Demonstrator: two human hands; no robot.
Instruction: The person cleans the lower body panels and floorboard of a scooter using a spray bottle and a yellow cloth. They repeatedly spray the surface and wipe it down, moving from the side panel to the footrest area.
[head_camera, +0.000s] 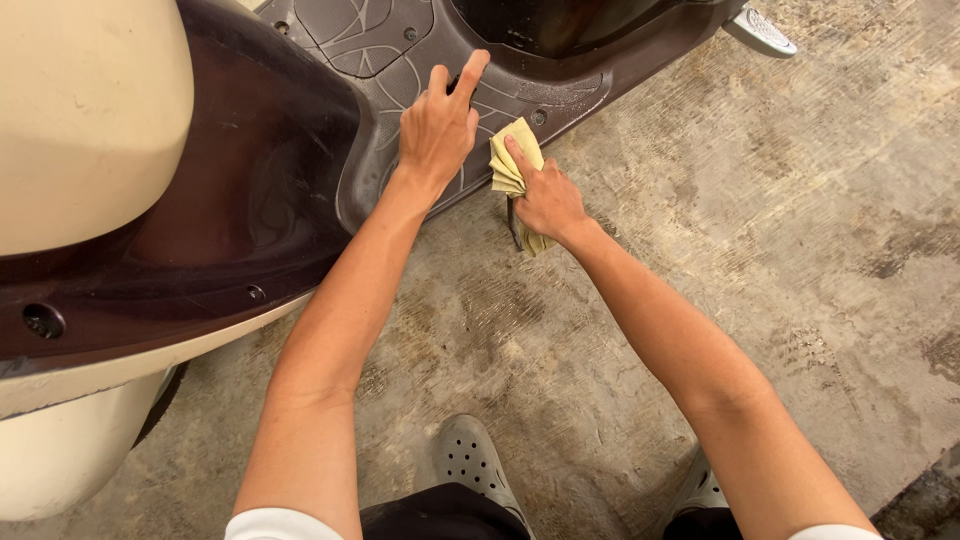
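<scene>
A scooter fills the upper left, with a cream front panel (80, 110) and a dark brown body (250, 190). Its grey patterned rubber floorboard (380, 40) lies at the top. My left hand (437, 125) rests flat on the floorboard's near edge, fingers spread and pointing away, holding nothing. My right hand (548, 200) grips a folded yellow cloth (512, 160) and presses it against the floorboard's lower side edge, just right of the left hand.
Rough stained concrete floor (760, 230) spreads to the right and below. A metal footpeg or stand part (760, 30) sticks out at the top right. My grey perforated clogs (470, 460) stand at the bottom.
</scene>
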